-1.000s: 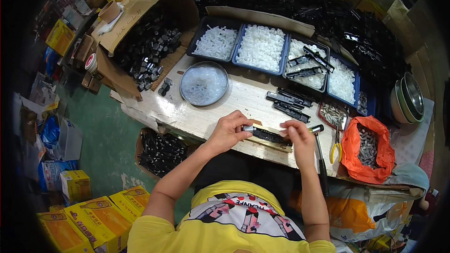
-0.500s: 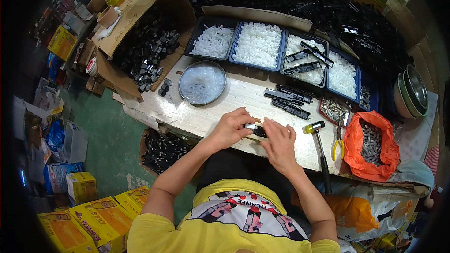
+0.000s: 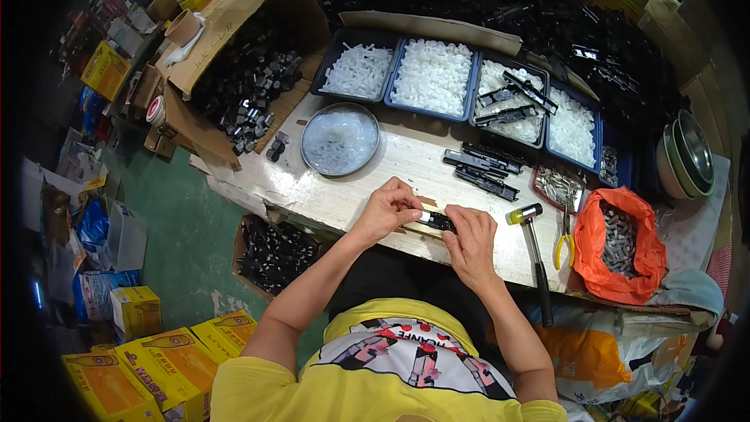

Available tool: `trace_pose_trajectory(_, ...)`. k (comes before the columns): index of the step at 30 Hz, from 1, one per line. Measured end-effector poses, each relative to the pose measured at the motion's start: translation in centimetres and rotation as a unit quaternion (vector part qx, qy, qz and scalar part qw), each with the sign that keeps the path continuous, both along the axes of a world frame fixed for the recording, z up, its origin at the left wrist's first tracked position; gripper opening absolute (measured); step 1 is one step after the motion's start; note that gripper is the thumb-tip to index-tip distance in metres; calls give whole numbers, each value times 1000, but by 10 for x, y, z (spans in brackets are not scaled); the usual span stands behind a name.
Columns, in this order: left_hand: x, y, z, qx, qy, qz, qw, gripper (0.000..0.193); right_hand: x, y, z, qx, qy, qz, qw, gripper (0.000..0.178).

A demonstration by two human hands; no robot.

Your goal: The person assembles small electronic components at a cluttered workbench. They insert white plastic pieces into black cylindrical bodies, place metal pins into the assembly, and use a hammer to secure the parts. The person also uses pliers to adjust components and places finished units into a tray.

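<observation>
At the front edge of the bench I hold a small black plastic assembly (image 3: 440, 221) in both hands. My right hand (image 3: 472, 241) is closed over its right end, fingers on top and thumb at the near side. Fingertips of my left hand (image 3: 387, 212) pinch its left end, where a small white piece (image 3: 424, 217) shows; part of it is hidden by the fingers. Several similar black assemblies (image 3: 483, 166) lie just beyond my right hand. A hammer (image 3: 537, 258) with a yellow-and-black head rests to the right, beside yellow-handled pliers (image 3: 564, 248).
Trays of white plastic parts (image 3: 432, 74) line the back, before a heap of black pieces (image 3: 500, 12). A round metal dish (image 3: 340, 141) stands left of centre, near a carton of dark parts (image 3: 176, 121). An orange bag (image 3: 586, 254) of metal pins and a red tray (image 3: 539, 180) sit right.
The black assembly has shifted slightly to the right in my hands and shows more of its length. My left fingers have drawn together over its left end.
</observation>
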State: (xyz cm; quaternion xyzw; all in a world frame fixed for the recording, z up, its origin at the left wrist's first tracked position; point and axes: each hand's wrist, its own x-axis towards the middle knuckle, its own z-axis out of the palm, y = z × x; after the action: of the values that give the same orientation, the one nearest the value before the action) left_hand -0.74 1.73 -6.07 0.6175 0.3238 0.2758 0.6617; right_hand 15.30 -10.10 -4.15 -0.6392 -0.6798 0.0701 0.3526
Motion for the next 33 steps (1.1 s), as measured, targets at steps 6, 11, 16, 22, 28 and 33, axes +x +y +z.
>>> trace_pose_trajectory(6,1,1,11,-42,33,1,999,8,1,-1,0,19,48,-26,998,27)
trace_pose_trajectory(11,4,11,14,90,141,-48,985,14,45,-17,4,105,-17,-204,973,27)
trace_pose_trajectory(16,37,62,30,278,166,-9,946,21,83,-55,-12,-54,-154,-306,938,23)
trace_pose_trajectory(22,102,145,45,419,270,145,855,24,81,-63,-17,-33,-148,-267,952,21)
trace_pose_trajectory(28,138,177,42,457,373,59,805,26,94,-69,-16,-31,-115,-265,957,22)
trace_pose_trajectory(33,136,189,40,451,384,60,804,11,122,-68,-15,12,-16,-277,961,12)
